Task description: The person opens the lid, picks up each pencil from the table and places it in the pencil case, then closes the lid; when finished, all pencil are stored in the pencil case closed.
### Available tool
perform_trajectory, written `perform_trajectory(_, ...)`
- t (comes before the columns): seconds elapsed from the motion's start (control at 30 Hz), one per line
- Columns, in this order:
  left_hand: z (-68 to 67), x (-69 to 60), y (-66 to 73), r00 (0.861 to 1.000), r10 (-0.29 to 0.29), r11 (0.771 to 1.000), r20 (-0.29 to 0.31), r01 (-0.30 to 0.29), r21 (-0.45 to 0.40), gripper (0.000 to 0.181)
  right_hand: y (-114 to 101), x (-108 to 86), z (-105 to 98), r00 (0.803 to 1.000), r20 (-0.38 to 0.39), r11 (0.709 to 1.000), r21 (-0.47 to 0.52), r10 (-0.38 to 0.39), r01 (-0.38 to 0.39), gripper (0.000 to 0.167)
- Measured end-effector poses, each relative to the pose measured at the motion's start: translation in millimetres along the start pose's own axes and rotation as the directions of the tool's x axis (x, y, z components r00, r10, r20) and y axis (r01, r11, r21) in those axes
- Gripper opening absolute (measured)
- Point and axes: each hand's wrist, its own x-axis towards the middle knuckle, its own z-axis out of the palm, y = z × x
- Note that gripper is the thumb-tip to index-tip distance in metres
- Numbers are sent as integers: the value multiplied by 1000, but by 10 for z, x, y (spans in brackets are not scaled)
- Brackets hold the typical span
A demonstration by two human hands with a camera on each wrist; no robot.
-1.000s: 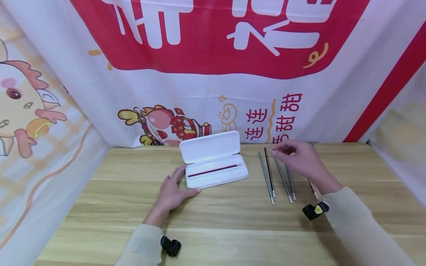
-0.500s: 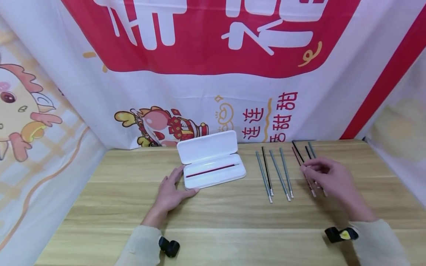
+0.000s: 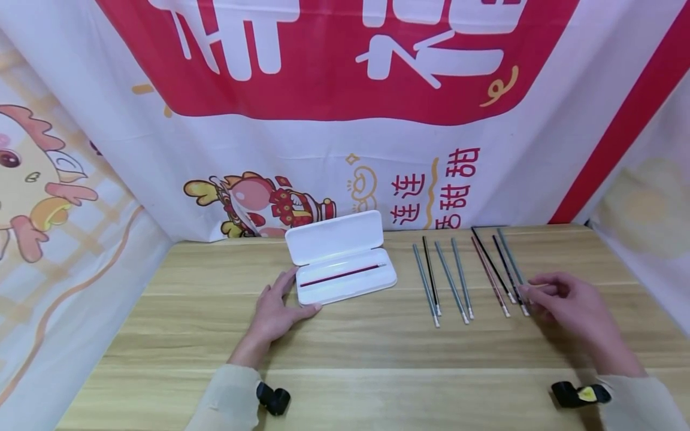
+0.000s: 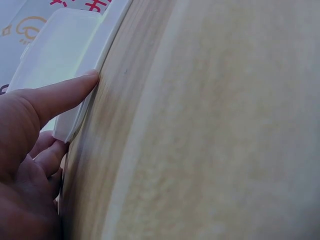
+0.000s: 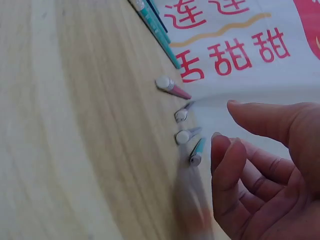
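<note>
A white pencil case (image 3: 372, 286) stands with its lid raised, a dark red pencil (image 3: 339, 275) lying inside. My left hand (image 3: 275, 314) holds the case's front left corner, thumb along the front edge and fingers at the left side; the left wrist view shows this grip up close. On the right, my right hand (image 3: 571, 302) hovers by the eraser end of a blue-green pencil (image 3: 512, 257), the rightmost of its group. In the right wrist view a gap shows between thumb (image 5: 260, 116) and fingertips, with nothing held there. A dark patterned pencil (image 3: 507, 269) lies beside it.
Left of that group, several blue-green pencils (image 3: 451, 281) and a black pencil (image 3: 430, 269) lie on the wooden table (image 3: 377, 371). A pink pencil (image 3: 489, 275) and another black pencil (image 3: 492, 260) belong to the right group. A printed cloth (image 3: 323, 143) hangs behind the table.
My right hand has moved rightward and toward me, from above the left pencils past the pink one to the rightmost pencil. My left hand stays at the case.
</note>
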Motion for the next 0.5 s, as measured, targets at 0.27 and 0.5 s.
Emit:
perform_trajectory(0.27, 10, 16, 0, 1000, 4, 1000, -4, -4, -1, 101, 164, -4, -73, 999, 35, 999, 18, 30, -30, 70)
perform_trajectory(0.5, -2, 6, 2, 1000, -6, 1000, -5, 6, -1, 101, 168, 2, -65, 998, 32, 998, 4, 54, -55, 67)
